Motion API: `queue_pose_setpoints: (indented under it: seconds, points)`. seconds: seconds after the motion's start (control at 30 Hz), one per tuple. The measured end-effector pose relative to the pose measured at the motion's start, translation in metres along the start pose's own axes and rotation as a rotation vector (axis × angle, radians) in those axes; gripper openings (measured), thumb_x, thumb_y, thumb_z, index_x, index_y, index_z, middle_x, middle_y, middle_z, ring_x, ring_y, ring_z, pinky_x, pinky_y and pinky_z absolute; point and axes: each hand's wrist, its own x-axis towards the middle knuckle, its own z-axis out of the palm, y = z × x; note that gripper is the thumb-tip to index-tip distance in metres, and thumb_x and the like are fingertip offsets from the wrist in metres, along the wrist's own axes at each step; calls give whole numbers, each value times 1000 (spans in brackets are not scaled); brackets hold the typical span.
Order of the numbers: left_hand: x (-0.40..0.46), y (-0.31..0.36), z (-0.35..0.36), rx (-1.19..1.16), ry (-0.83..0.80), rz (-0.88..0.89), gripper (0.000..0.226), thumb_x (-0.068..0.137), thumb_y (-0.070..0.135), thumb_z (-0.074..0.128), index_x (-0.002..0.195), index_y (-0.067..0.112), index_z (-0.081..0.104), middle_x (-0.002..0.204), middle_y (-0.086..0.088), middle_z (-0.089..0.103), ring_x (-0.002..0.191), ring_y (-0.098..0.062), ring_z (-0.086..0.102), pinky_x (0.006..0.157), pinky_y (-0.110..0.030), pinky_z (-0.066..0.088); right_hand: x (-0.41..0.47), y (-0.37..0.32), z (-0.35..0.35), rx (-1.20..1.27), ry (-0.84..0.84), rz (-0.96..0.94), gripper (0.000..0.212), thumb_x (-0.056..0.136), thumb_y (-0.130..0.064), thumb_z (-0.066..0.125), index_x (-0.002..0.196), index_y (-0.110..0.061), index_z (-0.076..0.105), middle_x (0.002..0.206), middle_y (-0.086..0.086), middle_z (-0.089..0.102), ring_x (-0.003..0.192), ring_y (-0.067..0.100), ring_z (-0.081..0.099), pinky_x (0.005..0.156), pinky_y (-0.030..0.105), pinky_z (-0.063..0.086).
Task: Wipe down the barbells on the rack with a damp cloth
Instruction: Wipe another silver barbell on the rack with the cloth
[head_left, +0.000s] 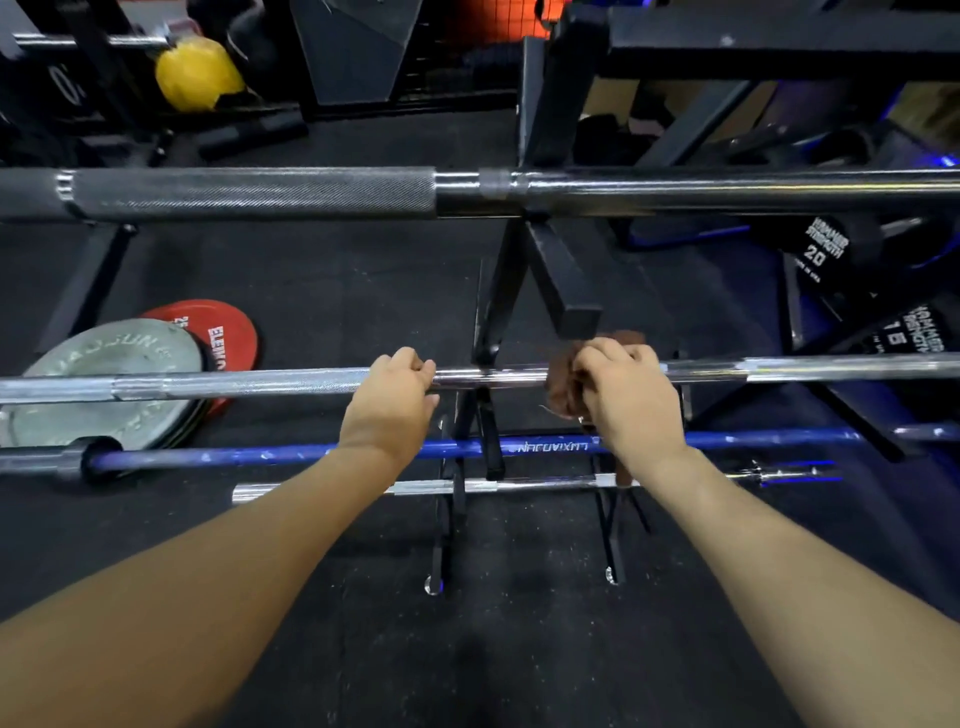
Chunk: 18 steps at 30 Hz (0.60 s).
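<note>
A black A-frame rack (550, 270) carries several barbells laid crosswise. My left hand (392, 402) grips the second bar down, a silver barbell (260, 383), just left of the rack's upright. My right hand (626, 397) holds a bunched brown cloth (563, 382) wrapped round the same silver barbell, to the right of the upright. Above it lies a thick dark barbell (260, 193) with a knurled sleeve. Below my hands run a blue barbell (249, 457) and a short chrome bar (322, 490).
A grey weight plate (104, 364) lies on a red plate (223, 332) on the black rubber floor at the left. Dumbbells marked 20 (823, 244) and 15 sit at the right. A yellow ball (197, 73) is at the back left.
</note>
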Motion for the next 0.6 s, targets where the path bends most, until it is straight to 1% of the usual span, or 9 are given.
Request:
queue_pose_setpoints:
  seconds: [0.07, 0.13, 0.23, 0.3, 0.37, 0.47, 0.5, 0.53, 0.6]
  points:
    - [1, 3, 0, -10, 0, -25, 44, 99, 26, 45, 141, 12, 42, 127, -1, 45, 114, -19, 40, 96, -31, 41, 1, 3, 0, 25, -8, 47, 20, 87, -3, 53, 102, -14, 62, 117, -2, 59, 106, 30, 44, 68, 32, 38]
    - [1, 8, -1, -1, 0, -31, 44, 99, 27, 45, 139, 11, 45, 126, -2, 45, 114, -20, 41, 96, -33, 41, 5, -13, 2, 95, 6, 90, 18, 87, -6, 52, 98, -15, 63, 111, -1, 61, 105, 30, 45, 71, 34, 41]
    - [0, 13, 0, 32, 14, -46, 41, 99, 26, 44, 136, 10, 47, 125, -3, 46, 112, -22, 42, 95, -33, 41, 10, -48, 14, 129, -5, -34, 16, 92, -18, 54, 105, -20, 63, 116, -4, 60, 108, 30, 46, 77, 36, 42]
    - [-1, 14, 0, 53, 26, -47, 38, 98, 26, 43, 132, 9, 51, 123, -4, 46, 110, -22, 43, 92, -34, 43, 12, -50, 18, 124, -29, -50, 20, 94, -25, 52, 111, -22, 62, 122, -7, 57, 111, 28, 44, 80, 35, 41]
    - [0, 12, 0, 48, 25, -52, 36, 98, 26, 44, 127, 8, 54, 121, -4, 47, 108, -23, 43, 90, -36, 44, 8, -29, 16, 153, 10, 38, 21, 95, -28, 52, 111, -22, 64, 123, -8, 59, 111, 27, 44, 83, 37, 41]
    - [1, 11, 1, 83, 23, -29, 33, 97, 25, 43, 123, 8, 56, 119, -6, 48, 105, -24, 44, 88, -35, 44, 6, 9, 11, 179, 82, 306, 24, 97, -29, 49, 112, -18, 64, 124, -2, 59, 110, 30, 42, 89, 40, 37]
    - [1, 12, 2, 81, 32, -29, 33, 97, 24, 43, 121, 7, 57, 118, -6, 48, 104, -24, 44, 87, -35, 44, 8, 13, 12, 158, 77, 354, 26, 97, -29, 47, 113, -16, 63, 125, 0, 58, 111, 31, 41, 90, 41, 36]
    - [1, 13, 2, 77, 44, -32, 32, 97, 24, 43, 120, 7, 58, 117, -6, 49, 103, -24, 44, 86, -34, 43, 10, 7, 14, 125, 77, 361, 26, 97, -29, 46, 112, -16, 63, 124, 2, 57, 111, 32, 42, 89, 42, 36]
    - [0, 16, 4, 86, 63, -39, 32, 97, 24, 43, 120, 7, 58, 117, -6, 49, 102, -24, 44, 84, -33, 43, 8, -23, 21, 65, 100, 286, 30, 93, -32, 45, 102, -14, 67, 115, 6, 61, 106, 35, 49, 84, 43, 40]
